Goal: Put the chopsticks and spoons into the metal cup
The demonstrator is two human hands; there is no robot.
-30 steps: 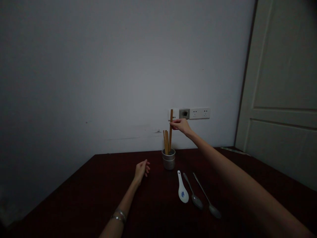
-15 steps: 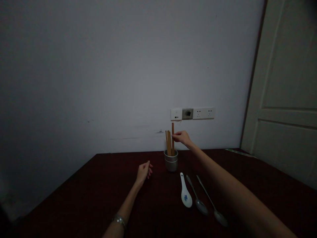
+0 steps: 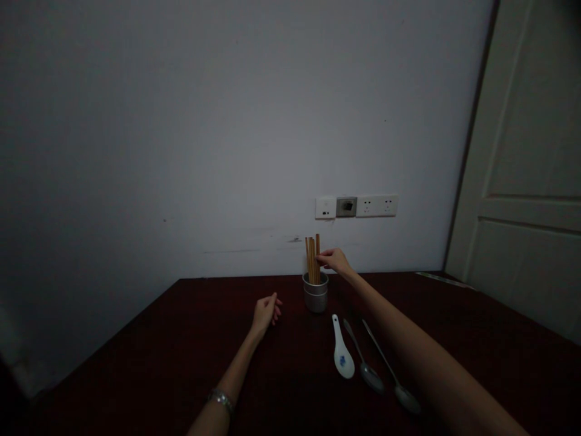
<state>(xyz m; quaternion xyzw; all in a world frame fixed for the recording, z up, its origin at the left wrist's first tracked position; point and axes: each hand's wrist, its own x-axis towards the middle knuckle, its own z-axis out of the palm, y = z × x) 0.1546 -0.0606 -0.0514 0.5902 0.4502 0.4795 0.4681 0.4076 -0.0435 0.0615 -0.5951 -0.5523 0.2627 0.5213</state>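
A grey metal cup (image 3: 315, 300) stands upright near the back of the dark red table, with several wooden chopsticks (image 3: 310, 260) in it. My right hand (image 3: 334, 260) pinches wooden chopsticks at the cup's right side; their lower ends are inside the cup, and I cannot tell whether it is one or two. Left of the cup, my left hand (image 3: 264, 313) rests on the table with fingers curled and nothing visible in them. In front of the cup lie a white ceramic spoon (image 3: 344, 362) with a blue mark, a metal spoon (image 3: 372, 378) and a longer-handled metal spoon (image 3: 407, 399).
The dark red table (image 3: 181, 339) meets a pale wall (image 3: 227, 151) behind the cup. Wall sockets (image 3: 376, 206) sit above the table. A panelled door (image 3: 521, 181) is at the right, and a pale strip (image 3: 445, 280) lies near the table's back right edge.
My right hand has lowered the chopsticks further into the cup, so their tops stand closer to the height of the others. My left hand keeps its place on the table.
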